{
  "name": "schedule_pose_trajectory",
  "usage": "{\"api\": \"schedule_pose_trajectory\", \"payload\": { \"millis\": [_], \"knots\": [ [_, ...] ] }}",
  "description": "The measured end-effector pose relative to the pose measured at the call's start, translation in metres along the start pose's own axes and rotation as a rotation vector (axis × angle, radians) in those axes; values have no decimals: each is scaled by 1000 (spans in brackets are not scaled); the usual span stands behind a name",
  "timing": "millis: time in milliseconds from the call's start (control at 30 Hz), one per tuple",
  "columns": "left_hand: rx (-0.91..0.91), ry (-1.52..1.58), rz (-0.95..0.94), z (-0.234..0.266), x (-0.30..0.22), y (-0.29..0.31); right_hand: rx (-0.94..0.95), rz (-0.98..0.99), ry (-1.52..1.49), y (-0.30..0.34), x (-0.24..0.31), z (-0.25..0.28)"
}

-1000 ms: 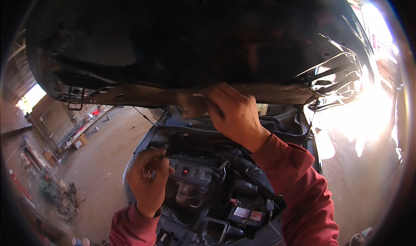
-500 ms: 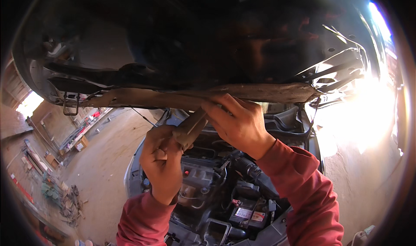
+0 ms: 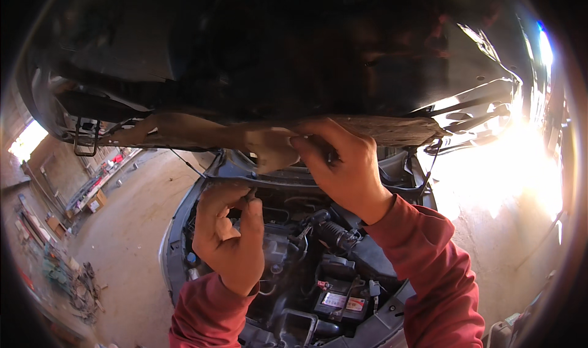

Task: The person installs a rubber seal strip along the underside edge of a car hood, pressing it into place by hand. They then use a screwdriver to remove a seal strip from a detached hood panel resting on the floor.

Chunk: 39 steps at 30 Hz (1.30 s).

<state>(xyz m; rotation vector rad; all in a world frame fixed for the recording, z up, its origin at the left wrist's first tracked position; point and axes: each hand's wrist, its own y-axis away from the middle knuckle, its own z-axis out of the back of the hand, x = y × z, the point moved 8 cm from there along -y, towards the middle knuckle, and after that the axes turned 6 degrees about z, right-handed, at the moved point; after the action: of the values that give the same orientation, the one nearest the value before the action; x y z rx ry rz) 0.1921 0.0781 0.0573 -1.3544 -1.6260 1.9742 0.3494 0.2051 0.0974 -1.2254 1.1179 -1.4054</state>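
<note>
Brown, flat strip (image 3: pixel 267 151) along the lower edge of the raised black hood (image 3: pixel 263 60) sags beside the right hand (image 3: pixel 346 164), which pinches it, while the left hand (image 3: pixel 229 236) hovers below, thumb and forefinger closed on a small dark piece (image 3: pixel 250 193); uneven pulling might tear the strip.

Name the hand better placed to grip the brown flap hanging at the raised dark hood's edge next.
Right, likely: the bare right hand is at the brown flap; the bare left hand is lower, apart from it.
</note>
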Motion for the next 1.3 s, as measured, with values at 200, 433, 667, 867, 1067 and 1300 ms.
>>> {"api": "schedule_pose_trajectory", "payload": {
  "millis": [200,433,667,867,1067,1300],
  "knots": [
    [76,-269,-318,-20,-32,5,-1,-34,-109,4,15,-2],
    [10,-176,-150,-24,-20,-8,18,-198,-378,25,18,0],
    [28,-336,-219,-30,-25,1,-21,-434,-745,50,25,-9],
    [109,-274,-311,-40,-21,5,-167,-605,-938,63,6,-15],
    [97,-132,-362,-44,-10,-6,-94,-639,-738,78,-10,-1],
    [-119,-84,-468,-45,3,-31,-54,-859,-608,114,-35,16]
  ]
}}
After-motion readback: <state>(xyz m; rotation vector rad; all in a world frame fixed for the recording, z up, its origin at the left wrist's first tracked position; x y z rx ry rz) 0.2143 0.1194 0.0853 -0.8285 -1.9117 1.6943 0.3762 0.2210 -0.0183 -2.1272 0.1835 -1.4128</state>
